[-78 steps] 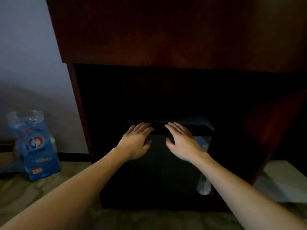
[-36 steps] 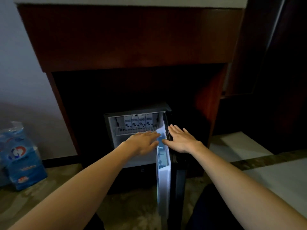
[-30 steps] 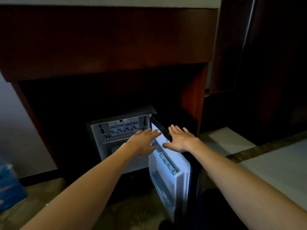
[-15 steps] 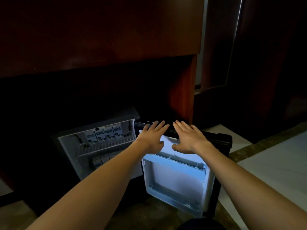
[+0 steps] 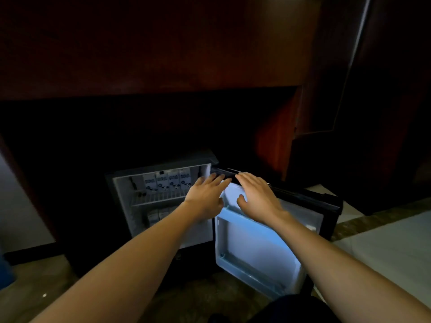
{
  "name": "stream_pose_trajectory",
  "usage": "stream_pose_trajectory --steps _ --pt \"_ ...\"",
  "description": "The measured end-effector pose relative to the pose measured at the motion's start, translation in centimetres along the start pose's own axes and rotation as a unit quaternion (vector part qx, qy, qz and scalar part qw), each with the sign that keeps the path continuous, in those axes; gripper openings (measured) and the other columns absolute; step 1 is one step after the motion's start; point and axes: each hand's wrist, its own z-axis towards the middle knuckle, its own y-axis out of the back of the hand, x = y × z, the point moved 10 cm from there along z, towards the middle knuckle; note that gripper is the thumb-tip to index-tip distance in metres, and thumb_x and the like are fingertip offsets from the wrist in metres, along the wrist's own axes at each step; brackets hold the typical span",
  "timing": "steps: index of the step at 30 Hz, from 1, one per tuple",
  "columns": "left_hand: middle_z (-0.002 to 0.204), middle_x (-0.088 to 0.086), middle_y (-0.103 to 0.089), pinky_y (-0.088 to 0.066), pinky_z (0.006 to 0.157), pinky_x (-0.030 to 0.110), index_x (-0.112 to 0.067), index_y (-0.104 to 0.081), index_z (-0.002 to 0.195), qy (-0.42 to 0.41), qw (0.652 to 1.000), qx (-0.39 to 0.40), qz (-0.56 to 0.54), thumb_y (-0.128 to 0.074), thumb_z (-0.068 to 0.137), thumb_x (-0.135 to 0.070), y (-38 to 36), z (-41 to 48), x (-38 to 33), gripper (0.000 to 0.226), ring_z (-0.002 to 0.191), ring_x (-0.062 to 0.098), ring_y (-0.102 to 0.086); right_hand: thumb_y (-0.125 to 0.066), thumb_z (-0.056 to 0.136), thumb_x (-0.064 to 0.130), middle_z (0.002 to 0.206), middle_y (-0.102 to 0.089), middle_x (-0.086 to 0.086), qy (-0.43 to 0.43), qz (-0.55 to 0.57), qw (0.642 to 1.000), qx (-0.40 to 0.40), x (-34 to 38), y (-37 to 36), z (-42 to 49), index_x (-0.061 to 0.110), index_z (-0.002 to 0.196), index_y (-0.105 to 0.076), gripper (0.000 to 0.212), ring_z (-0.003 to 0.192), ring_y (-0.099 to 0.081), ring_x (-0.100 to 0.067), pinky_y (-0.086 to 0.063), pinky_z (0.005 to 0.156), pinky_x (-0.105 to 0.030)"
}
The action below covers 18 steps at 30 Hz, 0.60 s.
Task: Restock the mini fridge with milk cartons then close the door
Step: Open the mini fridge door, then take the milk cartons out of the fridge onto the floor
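Note:
A black mini fridge (image 5: 123, 183) stands in a dark cabinet recess with its door (image 5: 256, 248) swung wide to the right, white inner side facing me. Several milk cartons (image 5: 166, 183) stand in a row on the upper wire shelf, and a few more cartons (image 5: 158, 214) show dimly below. My left hand (image 5: 206, 197) and my right hand (image 5: 256, 197) lie side by side at the door's top edge near the hinge, fingers straight, holding nothing.
A dark wooden cabinet (image 5: 163, 54) overhangs the fridge, with a reddish side panel (image 5: 272, 145) at the right. Pale floor tiles (image 5: 384, 252) lie to the right. A dark skirting board (image 5: 30, 250) runs along the wall at the left.
The fridge door went from shut to swung wide open to the right, with both hands following its top edge. My view turned right, so the blue bag at the left left the frame.

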Motion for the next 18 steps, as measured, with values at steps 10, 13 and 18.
stream_pose_trajectory --steps 10,13,18 --pt "0.167 -0.003 -0.008 -0.006 0.122 0.044 -0.028 -0.012 0.159 0.094 0.994 0.046 -0.037 -0.04 0.101 -0.034 -4.8 -7.1 12.6 0.065 0.154 0.02 -0.003 -0.051 0.097 0.025 0.162 -0.031 -0.004 0.038 0.034 0.997 0.06 10.2 -7.9 5.6 0.015 0.156 -0.03 0.064 0.148 -0.029 -0.021 -0.024 0.12 -0.035" --pt "0.168 -0.004 -0.004 -0.002 0.123 0.044 -0.032 -0.008 0.159 0.126 0.99 0.04 -0.052 -0.039 0.101 -0.034 -7.3 -6.8 16.0 0.066 0.154 0.018 0.001 -0.056 0.096 0.025 0.16 -0.034 -0.005 0.033 0.062 0.995 0.076 11.6 -11.8 8.4 0.016 0.155 -0.031 0.065 0.147 -0.031 -0.022 -0.024 0.122 -0.036" --pt "0.167 -0.002 -0.01 -0.013 0.124 0.047 -0.032 -0.012 0.159 0.149 0.984 0.008 -0.1 -0.045 0.099 -0.028 -12.5 -4.7 20.6 0.068 0.154 0.023 -0.003 -0.059 0.094 0.027 0.148 -0.047 -0.004 -0.013 0.101 0.992 0.075 10.5 -18.4 12.8 0.019 0.147 -0.042 0.056 0.137 -0.044 -0.024 -0.037 0.115 -0.042"
